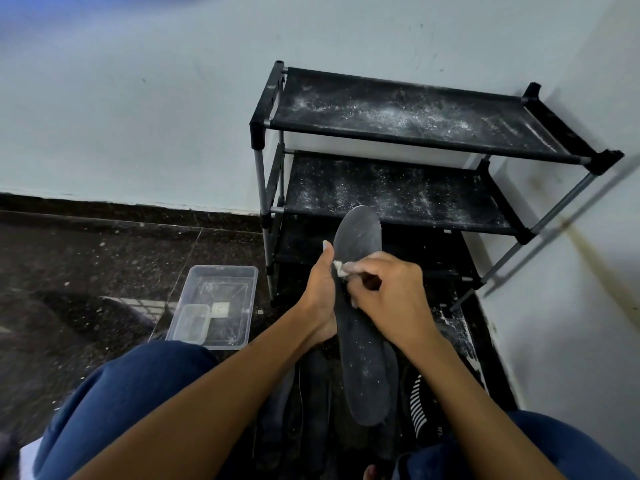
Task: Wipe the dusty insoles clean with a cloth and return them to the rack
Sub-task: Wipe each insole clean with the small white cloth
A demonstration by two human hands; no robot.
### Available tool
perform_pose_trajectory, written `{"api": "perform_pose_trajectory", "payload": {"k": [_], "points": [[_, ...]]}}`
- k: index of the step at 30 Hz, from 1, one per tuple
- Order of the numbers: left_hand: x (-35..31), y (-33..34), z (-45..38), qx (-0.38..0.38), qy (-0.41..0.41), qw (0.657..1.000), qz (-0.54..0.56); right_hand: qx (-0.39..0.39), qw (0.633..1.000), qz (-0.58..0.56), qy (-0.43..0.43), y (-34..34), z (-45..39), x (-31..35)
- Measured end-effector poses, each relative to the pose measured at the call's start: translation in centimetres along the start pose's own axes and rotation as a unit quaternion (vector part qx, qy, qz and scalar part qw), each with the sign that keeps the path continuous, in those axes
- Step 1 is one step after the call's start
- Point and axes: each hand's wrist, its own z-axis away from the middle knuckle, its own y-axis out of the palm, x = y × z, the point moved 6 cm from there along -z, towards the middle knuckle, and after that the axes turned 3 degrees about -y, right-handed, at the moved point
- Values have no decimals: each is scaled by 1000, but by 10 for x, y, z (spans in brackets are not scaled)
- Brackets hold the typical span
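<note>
A long, dark grey, flat insole (360,327) is pointing up toward the rack, with white dust specks sitting on its lower half. The left hand (320,299) is holding its left edge, thumb up along the side. The right hand (384,289) is curling its fingers around a small white cloth (341,269) and pressing it on the insole's middle. More dark insoles (311,393) are lying on the floor below. The black rack (398,133) with dusty shelves is standing in the wall corner. A clear plastic tub (216,306) is sitting on the floor, left of the rack.
</note>
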Motion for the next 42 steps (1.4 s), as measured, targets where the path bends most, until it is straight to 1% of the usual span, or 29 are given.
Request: {"api": "perform_pose_trajectory", "payload": {"k": [1, 2, 5, 6, 8, 10, 11, 14, 15, 16, 17, 19, 20, 21, 24, 25, 26, 27, 29, 30, 31, 32, 34, 35, 36, 37, 40, 41, 42], "points": [[0, -1, 1, 0, -6, 1000, 4, 18, 1000, -19, 17, 1, 0, -3], [0, 0, 1, 5, -8, 1000, 2, 13, 999, -20, 28, -1, 0, -7], [1, 4, 3, 24, -8, 999, -19, -53, 997, 52, 13, -11, -1, -8], [1, 4, 2, 21, -9, 1000, -21, -50, 997, 63, 2, -10, -1, -4], [0, 2, 2, 12, -11, 1000, -13, 10, 999, 36, -9, -2, 0, 1], [1, 0, 1, 4, -18, 1000, -1, 71, 997, -17, 26, 2, 0, -2], [1, 0, 1, 6, -20, 1000, 0, 73, 996, -24, 36, 0, 0, -4], [2, 4, 2, 33, -21, 999, -14, -23, 999, 43, 2, -13, -1, -4], [1, 5, 4, 35, -21, 999, -18, -37, 998, 56, -12, -14, -1, -1], [0, 5, 4, 33, -21, 999, -19, -25, 998, 52, -22, -11, 0, 2], [-2, 4, 4, 26, -22, 999, -17, 8, 999, 31, -20, -7, 0, 3], [-3, 1, 3, 11, -24, 1000, -11, 89, 995, -30, 26, 1, 1, 2], [-4, 0, 3, 9, -22, 1000, -10, 110, 992, -47, 47, 3, 2, -1], [-5, -1, 3, 11, -16, 1000, -11, 102, 992, -45, 54, 1, 2, -4], [-7, 1, 4, 21, -8, 1000, -15, -2, 999, 46, 21, -9, 1, -3], [-7, 2, 4, 23, -9, 1000, -15, -16, 998, 59, 7, -9, 2, 0], [-8, 1, 4, 22, -8, 1000, -15, -7, 998, 56, -4, -6, 3, 4], [-9, 0, 4, 18, -6, 1000, -14, 25, 999, 36, -6, -1, 4, 6], [-11, -1, 4, 16, -1, 1000, 0, 106, 994, -18, 24, 5, 5, 5], [-12, 0, 5, 20, 1, 1000, 5, 130, 990, -36, 45, 6, 5, 1], [-14, 0, 5, 23, 3, 1000, 7, 125, 990, -39, 57, 4, 5, -2], [-15, 1, 6, 24, 5, 1000, 7, 93, 994, -27, 57, -1, 4, -4], [-17, 2, 7, 19, 8, 1000, 8, 22, 999, 24, 24, -7, 3, -1], [-17, 2, 7, 20, 6, 1000, 10, 15, 999, 40, 3, -5, 4, 4], [-17, 2, 7, 23, 3, 1000, 8, 32, 999, 42, -11, -1, 5, 7], [-16, 1, 6, 24, 1, 1000, 7, 68, 997, 26, -7, 4, 6, 8], [-15, -1, 8, 28, 1, 1000, 10, 194, 977, -49, 70, 7, 9, 1], [-15, 0, 8, 35, 1, 999, 10, 209, 971, -74, 93, 4, 9, -1], [-16, 1, 9, 38, 2, 999, 9, 201, 967, -108, 112, 0, 8, -3]]}}
